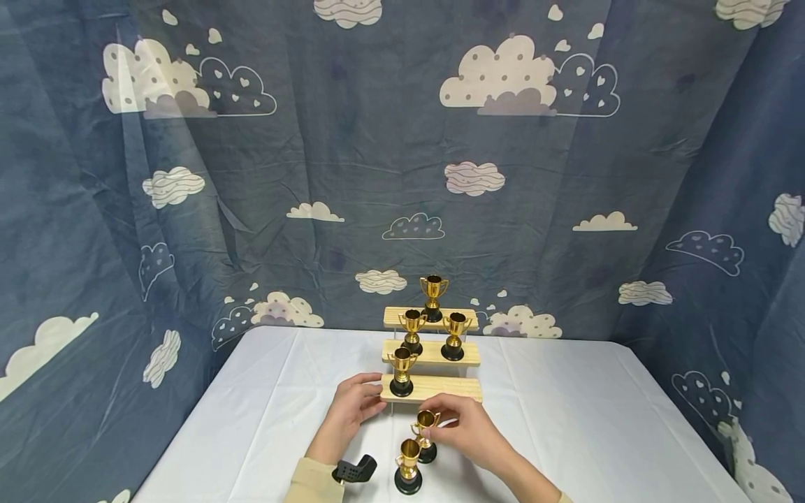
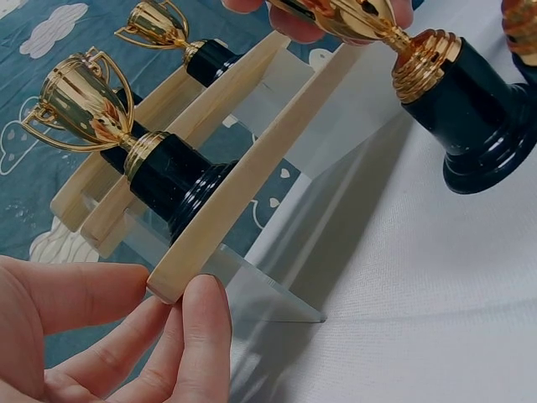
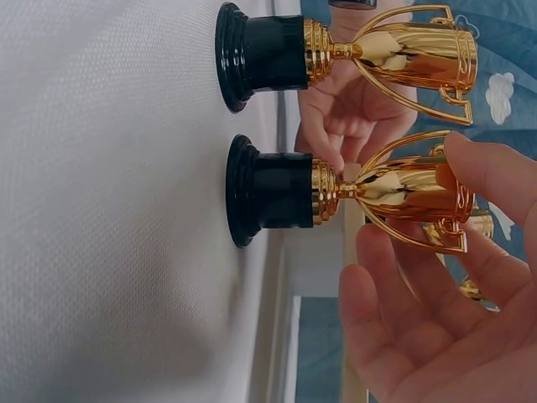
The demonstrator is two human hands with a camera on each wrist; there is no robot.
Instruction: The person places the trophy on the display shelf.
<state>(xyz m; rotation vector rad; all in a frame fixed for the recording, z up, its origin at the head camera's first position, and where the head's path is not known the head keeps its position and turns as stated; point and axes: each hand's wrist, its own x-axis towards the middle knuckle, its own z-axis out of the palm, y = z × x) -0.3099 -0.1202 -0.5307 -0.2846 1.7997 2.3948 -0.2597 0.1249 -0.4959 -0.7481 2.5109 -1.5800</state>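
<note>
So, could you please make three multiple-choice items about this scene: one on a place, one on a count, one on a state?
1. Where does the left hand rest?
A. on the left end of the lowest step
B. on the top step
C. on the cloud backdrop

2. How many trophies stand on the stepped stand?
A. two
B. four
C. six

3. What is the state of the trophy at the right hand?
A. lying on its side
B. upright, fingers round its cup
C. upside down

Answers: 1 A, the fingers touch that wooden end; 2 B, one on top, two in the middle, one lowest; 3 B, its black base is on the tablecloth.
</note>
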